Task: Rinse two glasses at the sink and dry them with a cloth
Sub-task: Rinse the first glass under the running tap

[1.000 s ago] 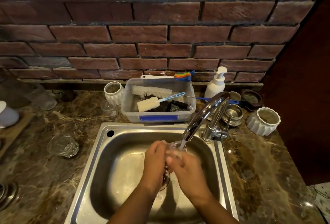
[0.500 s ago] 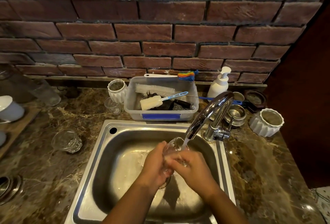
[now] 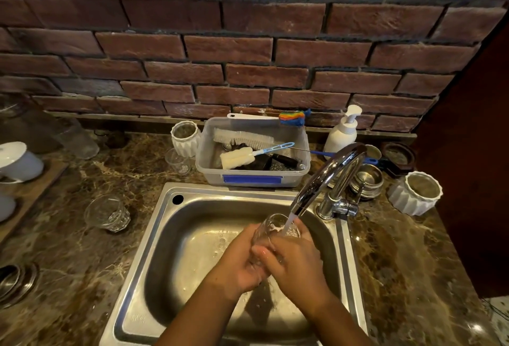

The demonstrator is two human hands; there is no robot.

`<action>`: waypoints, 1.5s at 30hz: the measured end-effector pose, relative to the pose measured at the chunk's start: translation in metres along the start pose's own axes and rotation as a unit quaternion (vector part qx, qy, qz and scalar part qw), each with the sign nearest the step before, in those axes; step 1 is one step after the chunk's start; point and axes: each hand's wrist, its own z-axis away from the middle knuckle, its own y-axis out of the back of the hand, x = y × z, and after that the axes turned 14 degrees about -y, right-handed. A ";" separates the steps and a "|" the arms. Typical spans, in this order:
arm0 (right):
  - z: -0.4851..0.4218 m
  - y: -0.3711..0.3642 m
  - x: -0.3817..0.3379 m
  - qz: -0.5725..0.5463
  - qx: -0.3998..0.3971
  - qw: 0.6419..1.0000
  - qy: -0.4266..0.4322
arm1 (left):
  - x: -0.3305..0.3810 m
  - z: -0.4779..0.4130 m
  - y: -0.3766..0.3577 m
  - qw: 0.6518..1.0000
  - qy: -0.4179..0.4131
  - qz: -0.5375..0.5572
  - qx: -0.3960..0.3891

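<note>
Since a moment ago the glass (image 3: 271,231) has been tipped up so its open mouth faces the spout of the tap (image 3: 327,177), and the stream now runs straight into it; before, both hands covered it lower in the basin. I take that to mean the first rinse is well under way, with the drying not yet begun.

Taking the sink (image 3: 165,238) as my mark and going from the left: the second glass (image 3: 108,213) stands on the stone counter just left of the sink, untouched. Over the basin, the left hand (image 3: 242,260) is wrapped round the glass's lower body. The right hand (image 3: 297,260) clasps it from the other side, fingers overlapping the left's. The glass sits between both palms, rim poking above them. I see no cloth anywhere.
</note>
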 end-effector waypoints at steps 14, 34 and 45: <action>-0.004 -0.001 -0.013 -0.215 -0.030 0.965 -0.149 | 0.000 -0.007 -0.004 0.942 -0.226 -0.249 0.007; -0.004 0.003 0.000 -0.061 -0.031 0.998 0.017 | 0.006 -0.020 0.001 0.993 -0.057 -0.108 -0.005; -0.002 -0.001 -0.017 -0.598 -0.108 0.705 -0.365 | -0.002 -0.015 0.007 0.683 -0.499 -0.532 -0.042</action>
